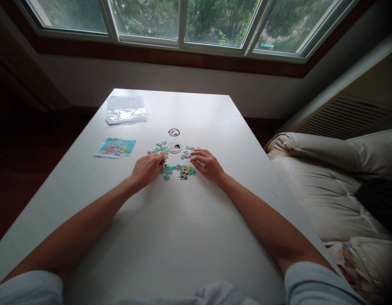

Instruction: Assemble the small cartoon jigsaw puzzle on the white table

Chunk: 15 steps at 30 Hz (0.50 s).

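My left hand (147, 170) rests at the left side of a cluster of jigsaw pieces, its fingers curled together; whatever they hold, if anything, is hidden. Loose teal and pink jigsaw pieces (158, 148) lie just beyond its fingers. Across from it, my right hand (209, 165) has its fingers apart, with the tips beside another group of jigsaw pieces (186, 155). Between and just below the hands sits a joined part of the puzzle (185, 171) showing a yellow cartoon figure. More teal pieces (166, 173) lie to its left, near my left fingertips.
A round metal cable-hole cover (172, 148) lies beyond the pieces, with an open round hole (174, 132) behind it. On the left are a colourful picture sheet (116, 148) and a clear plastic sleeve with paper (126, 110). A padded sofa (323, 190) stands right of the white table (183, 237).
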Motion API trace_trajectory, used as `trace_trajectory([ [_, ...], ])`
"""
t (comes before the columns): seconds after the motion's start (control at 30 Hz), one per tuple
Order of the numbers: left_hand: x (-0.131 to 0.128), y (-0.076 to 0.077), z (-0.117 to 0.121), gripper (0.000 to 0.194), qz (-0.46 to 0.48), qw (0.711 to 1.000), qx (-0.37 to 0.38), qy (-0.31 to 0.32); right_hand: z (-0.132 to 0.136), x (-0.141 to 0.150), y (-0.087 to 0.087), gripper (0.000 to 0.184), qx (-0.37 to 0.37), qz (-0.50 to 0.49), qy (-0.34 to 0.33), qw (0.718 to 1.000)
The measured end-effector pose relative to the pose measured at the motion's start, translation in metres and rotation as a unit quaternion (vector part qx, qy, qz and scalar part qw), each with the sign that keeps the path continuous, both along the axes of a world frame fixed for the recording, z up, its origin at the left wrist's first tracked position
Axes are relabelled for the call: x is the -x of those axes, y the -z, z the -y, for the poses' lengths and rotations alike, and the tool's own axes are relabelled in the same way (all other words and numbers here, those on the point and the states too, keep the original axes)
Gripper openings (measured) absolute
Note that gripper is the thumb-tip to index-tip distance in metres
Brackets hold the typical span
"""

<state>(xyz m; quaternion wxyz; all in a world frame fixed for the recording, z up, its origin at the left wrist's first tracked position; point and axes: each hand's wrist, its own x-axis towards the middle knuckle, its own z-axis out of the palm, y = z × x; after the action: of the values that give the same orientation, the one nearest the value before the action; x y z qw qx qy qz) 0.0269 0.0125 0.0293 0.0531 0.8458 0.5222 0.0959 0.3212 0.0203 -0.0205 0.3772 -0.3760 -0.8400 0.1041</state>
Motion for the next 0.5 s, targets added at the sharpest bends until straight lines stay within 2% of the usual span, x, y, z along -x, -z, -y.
trace_trajectory([
  [0.23, -0.012, 0.001, 0.001, 0.019, 0.176, 0.984, 0.031, 0.022, 0.007, 0.013, -0.009, 0.013, 0.028, -0.037, -0.023, 0.999],
  [0.37, -0.021, 0.004, 0.006, 0.034, 0.245, 0.967, 0.065, 0.017, 0.017, 0.025, -0.02, 0.015, 0.099, -0.093, -0.02, 0.991],
  [0.5, -0.027, 0.007, 0.01, 0.036, 0.275, 0.956, 0.097, 0.035, 0.026, 0.035, -0.027, 0.019, 0.155, -0.124, 0.003, 0.98],
])
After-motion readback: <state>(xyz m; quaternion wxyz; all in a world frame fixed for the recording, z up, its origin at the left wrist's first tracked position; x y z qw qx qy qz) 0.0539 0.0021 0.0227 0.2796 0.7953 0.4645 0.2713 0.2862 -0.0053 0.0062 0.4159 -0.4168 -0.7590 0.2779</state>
